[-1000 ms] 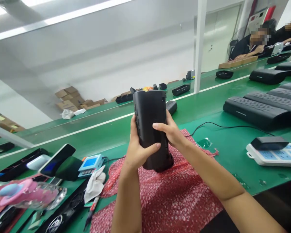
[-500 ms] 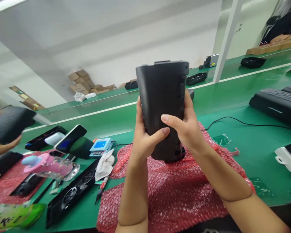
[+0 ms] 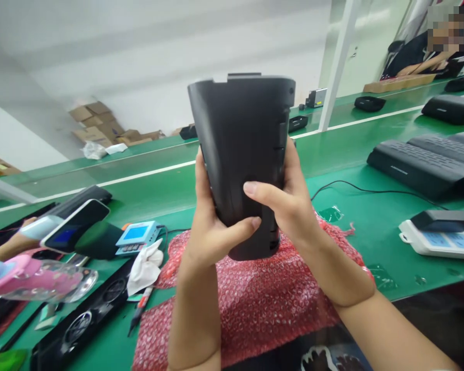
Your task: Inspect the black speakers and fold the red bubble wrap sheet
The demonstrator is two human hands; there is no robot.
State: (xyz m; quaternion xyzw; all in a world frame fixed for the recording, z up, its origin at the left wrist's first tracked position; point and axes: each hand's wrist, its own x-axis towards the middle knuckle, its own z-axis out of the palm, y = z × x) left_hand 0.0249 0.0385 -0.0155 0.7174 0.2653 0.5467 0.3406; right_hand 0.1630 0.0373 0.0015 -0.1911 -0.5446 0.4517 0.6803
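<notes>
Between my two hands is a black plastic housing [image 3: 239, 134], held up on end above the red bubble wrap [image 3: 278, 299]. My left hand [image 3: 212, 226] grips its lower left side, the thumb lying across the near face. On the lower right side, my right hand [image 3: 294, 201] is closed round it with its thumb pressed on the same face. My other fingers are partly hidden behind the housing. Notches and clips show along its right edge, and a raised tab stands on its top rim.
Left of the wrap lie a black speaker panel [image 3: 81, 324], a screwdriver [image 3: 140, 309], a crumpled white tissue [image 3: 145, 270], a small blue device [image 3: 137, 237], a phone [image 3: 77, 224] and a pink bottle [image 3: 42, 278]. At right are black speaker-like units [image 3: 413, 165] and a power strip [image 3: 444, 245]. A co-worker [image 3: 413, 56] sits far right.
The view has swung to the right. The housing appears nearer and slightly larger, with both hands keeping their grip. At left, a co-worker's hand has lowered the black unit it held up.
</notes>
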